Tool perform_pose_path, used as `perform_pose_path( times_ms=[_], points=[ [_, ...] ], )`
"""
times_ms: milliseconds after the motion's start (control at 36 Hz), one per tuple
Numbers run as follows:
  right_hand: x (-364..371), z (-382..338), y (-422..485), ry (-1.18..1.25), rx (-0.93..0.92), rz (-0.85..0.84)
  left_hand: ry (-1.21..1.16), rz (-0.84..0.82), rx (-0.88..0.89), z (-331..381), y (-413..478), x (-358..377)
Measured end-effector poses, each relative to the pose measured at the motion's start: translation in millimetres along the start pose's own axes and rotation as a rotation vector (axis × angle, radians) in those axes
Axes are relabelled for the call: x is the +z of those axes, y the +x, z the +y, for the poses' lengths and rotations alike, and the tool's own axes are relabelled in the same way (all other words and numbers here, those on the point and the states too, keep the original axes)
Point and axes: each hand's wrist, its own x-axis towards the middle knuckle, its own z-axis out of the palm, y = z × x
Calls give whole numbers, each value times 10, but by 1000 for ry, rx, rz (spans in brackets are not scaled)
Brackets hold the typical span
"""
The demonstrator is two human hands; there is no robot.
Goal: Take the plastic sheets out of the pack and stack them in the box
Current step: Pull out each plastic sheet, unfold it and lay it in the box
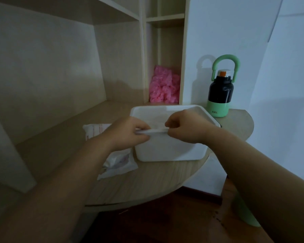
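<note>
My left hand [128,133] and right hand [184,128] hold 1 folded sheet [152,132] over the box [167,149], fingers [142,128] pinched on its 2 ends. The pack [118,161] lies on the tabletop [147,183], just left of the box.

green bottle [220,92], pink bags [164,87]

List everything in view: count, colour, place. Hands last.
rectangular plastic box: 1, white, desk centre
folded plastic sheet: 1, white, above the box's near rim
printed plastic pack: white with red print, desk left of box; partly hidden by the left forearm, count unclear
crumpled plastic bundle: 1, pink, shelf compartment behind box
loop-handled flask: 1, black and green, desk right of box, behind it
wooden desk: 1, beige
left hand: pinches sheet's left end
right hand: pinches sheet's right end
</note>
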Motion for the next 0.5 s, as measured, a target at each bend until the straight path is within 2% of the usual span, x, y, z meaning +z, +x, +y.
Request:
perform_pose_path(
  times_ms=[83, 167, 222, 306, 361, 500],
  points=[
    [199, -46, -89, 17, -65, 145, -7, 222, 37, -68, -195, 59],
    [482, -140, -181, -16, -246, 537, -60, 470, -22, -139, -433, 135],
    [682, -202, -222, 47, -346, 682, -103, 539, -51, -265, -582, 223],
    [978, -286, -224, 115, -367, 634, -77, 453, -142, -483, -773, 359],
    [1168, -306, -199, 144, -313, 550, -12, 377, -178, -597, -860, 452],
    [1550, -344, -26, 251, -139, 300, 209, 336, -208, -800, -924, 592]
  ],
)
